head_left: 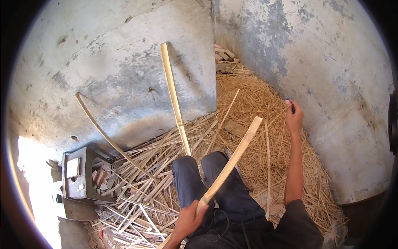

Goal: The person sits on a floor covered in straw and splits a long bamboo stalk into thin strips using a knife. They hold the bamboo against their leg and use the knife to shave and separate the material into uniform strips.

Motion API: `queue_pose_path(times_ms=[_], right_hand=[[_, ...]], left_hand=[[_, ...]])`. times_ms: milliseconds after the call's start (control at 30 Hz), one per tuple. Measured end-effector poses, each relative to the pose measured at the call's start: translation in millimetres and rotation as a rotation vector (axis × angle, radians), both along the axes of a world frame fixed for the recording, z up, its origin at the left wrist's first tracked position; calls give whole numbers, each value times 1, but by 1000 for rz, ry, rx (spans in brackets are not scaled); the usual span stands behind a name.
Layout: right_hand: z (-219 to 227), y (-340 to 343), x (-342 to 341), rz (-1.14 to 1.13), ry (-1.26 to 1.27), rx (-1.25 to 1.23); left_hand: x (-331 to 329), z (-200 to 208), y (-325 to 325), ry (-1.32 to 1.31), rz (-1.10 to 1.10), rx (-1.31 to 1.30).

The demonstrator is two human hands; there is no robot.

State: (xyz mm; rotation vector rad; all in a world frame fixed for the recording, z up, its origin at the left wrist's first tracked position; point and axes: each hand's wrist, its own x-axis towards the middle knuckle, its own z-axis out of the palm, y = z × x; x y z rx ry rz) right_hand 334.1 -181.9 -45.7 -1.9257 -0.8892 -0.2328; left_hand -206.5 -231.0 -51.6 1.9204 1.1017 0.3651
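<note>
1. Left hand (189, 222) has a snug hold on a long pale strip (231, 167), low down on its length. The strip slants up to the right across the lap, top end over the straw pile (255, 97).
2. Right hand (294, 117) is way out to the side, fingers curled, some dark blue showing there. Can't tell if it's gripping anything.
3. Decent gap between the strip's top end and that hand.
4. Left side's tighter: a second strip (173, 93) rises by the left knee (186, 172), loose slats (141, 182) run up to the wooden box (86, 182).
</note>
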Motion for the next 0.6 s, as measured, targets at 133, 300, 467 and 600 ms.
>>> queue_pose_path(times_ms=[133,300,467,600], right_hand=[[6,-13,1,-31,-127,-248],[18,-24,-80,99,-39,-156],[16,-39,-175,430,-27,70],[1,-50,-220,665,-101,66]], left_hand=[[0,-5,8,-14,82,117],[33,2,32,-86,125,236],[63,18,41,-135,123,213],[76,30,43,-186,127,227]])
